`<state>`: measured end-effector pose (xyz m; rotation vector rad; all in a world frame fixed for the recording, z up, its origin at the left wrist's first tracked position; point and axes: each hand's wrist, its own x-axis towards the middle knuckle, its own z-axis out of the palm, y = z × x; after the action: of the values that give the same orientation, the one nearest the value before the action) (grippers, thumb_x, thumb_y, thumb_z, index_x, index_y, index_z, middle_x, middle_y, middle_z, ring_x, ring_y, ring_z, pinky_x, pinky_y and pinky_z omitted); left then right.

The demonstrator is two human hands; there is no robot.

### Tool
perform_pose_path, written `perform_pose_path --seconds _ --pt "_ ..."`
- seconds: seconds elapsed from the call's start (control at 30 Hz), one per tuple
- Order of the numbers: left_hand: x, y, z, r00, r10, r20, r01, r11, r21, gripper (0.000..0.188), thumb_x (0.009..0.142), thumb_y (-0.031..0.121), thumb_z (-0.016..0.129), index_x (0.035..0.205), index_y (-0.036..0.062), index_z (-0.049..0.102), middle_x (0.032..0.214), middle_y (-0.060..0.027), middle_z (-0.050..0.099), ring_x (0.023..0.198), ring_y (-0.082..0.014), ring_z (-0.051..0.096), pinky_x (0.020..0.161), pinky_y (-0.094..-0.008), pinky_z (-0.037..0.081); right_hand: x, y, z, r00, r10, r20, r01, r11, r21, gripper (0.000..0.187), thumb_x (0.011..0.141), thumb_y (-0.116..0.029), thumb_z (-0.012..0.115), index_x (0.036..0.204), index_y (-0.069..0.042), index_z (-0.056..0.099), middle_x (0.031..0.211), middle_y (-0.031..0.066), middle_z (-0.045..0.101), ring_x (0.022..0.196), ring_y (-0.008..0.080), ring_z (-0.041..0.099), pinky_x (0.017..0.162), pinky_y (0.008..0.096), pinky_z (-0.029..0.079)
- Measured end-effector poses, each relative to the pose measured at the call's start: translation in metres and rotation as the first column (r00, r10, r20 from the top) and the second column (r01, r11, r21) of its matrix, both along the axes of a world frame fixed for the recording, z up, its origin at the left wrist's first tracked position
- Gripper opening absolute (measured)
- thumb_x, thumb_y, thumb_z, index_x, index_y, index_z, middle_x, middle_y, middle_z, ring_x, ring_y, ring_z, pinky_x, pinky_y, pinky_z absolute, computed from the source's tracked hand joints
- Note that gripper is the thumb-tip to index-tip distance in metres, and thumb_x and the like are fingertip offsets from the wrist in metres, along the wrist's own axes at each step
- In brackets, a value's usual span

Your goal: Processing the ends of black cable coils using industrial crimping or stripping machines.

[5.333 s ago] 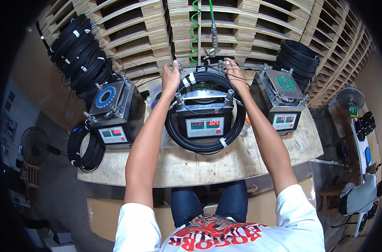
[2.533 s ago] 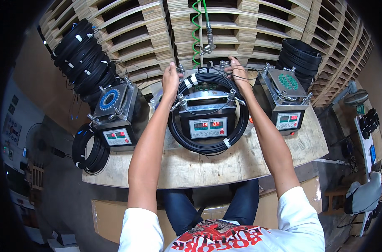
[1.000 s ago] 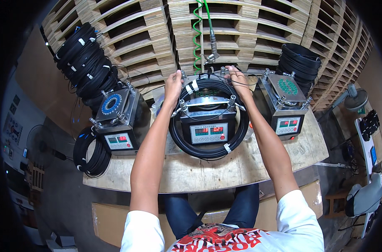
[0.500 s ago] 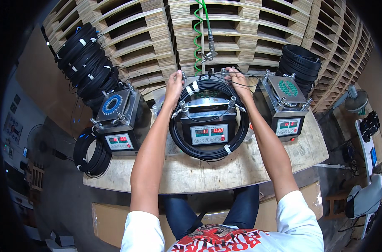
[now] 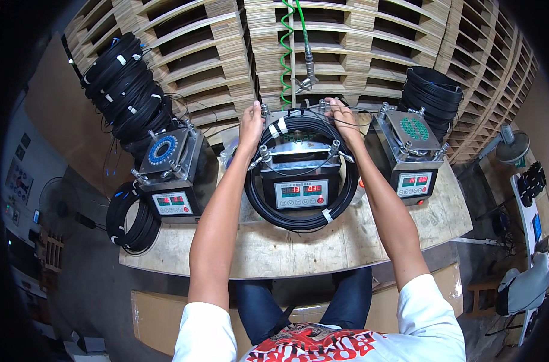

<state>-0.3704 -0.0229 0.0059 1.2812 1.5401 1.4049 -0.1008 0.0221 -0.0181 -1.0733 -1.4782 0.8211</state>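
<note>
A black metal polishing machine point(image 5: 298, 166) with a lit red digital display point(image 5: 301, 193) stands in the middle of the table. Around its body hangs a large coil of black cable point(image 5: 268, 212), bound with white ties. My left hand point(image 5: 251, 128) is closed at the rear left corner clamp point(image 5: 265, 110) of the machine. At the rear right corner clamp point(image 5: 322, 105) my right hand point(image 5: 345, 122) is closed too, its fingers curled by the post. The levers under my fingers are mostly hidden. Both front corner posts point(image 5: 334, 146) show plainly, with metal levers beside them.
Similar machines stand on the left point(image 5: 173, 172) and right point(image 5: 412, 148). Stacked black cable coils point(image 5: 126, 90) rise at the back left, more coils point(image 5: 431, 96) at the back right. A green air hose with a metal nozzle point(image 5: 309, 72) hangs before wooden pallets point(image 5: 340, 36).
Both hands stay at the machine's rear corners, with hardly any movement. The digits on the displays differ, and the view has shifted slightly.
</note>
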Motion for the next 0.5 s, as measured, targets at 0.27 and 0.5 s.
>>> perform_pose_path --seconds 0.27,0.5 --pt "-0.004 -0.002 0.001 0.998 -0.058 -0.003 0.058 0.996 0.064 0.066 0.102 0.057 0.045 0.127 -0.0017 0.06 0.094 -0.0113 0.065 0.083 -0.016 0.058 0.077 -0.0297 0.047 -0.005 -0.004 0.004 0.999 -0.041 0.012 0.041 0.999 0.002 0.041 0.105 -0.04 0.048 0.124 -0.009 0.066 0.093 0.0063 0.069 0.083 0.0135 0.063 0.076 0.0285 0.049" --pt "-0.004 0.006 -0.004 0.998 -0.027 -0.057 0.032 0.995 0.098 0.065 0.102 0.055 0.046 0.117 -0.0054 0.065 0.089 -0.0103 0.065 0.084 -0.0182 0.06 0.078 -0.0322 0.048 -0.002 -0.005 0.005 0.995 -0.066 0.078 0.065 0.998 0.015 0.041 0.104 -0.041 0.049 0.125 -0.01 0.066 0.09 0.0065 0.068 0.084 0.0144 0.062 0.077 0.0284 0.048"
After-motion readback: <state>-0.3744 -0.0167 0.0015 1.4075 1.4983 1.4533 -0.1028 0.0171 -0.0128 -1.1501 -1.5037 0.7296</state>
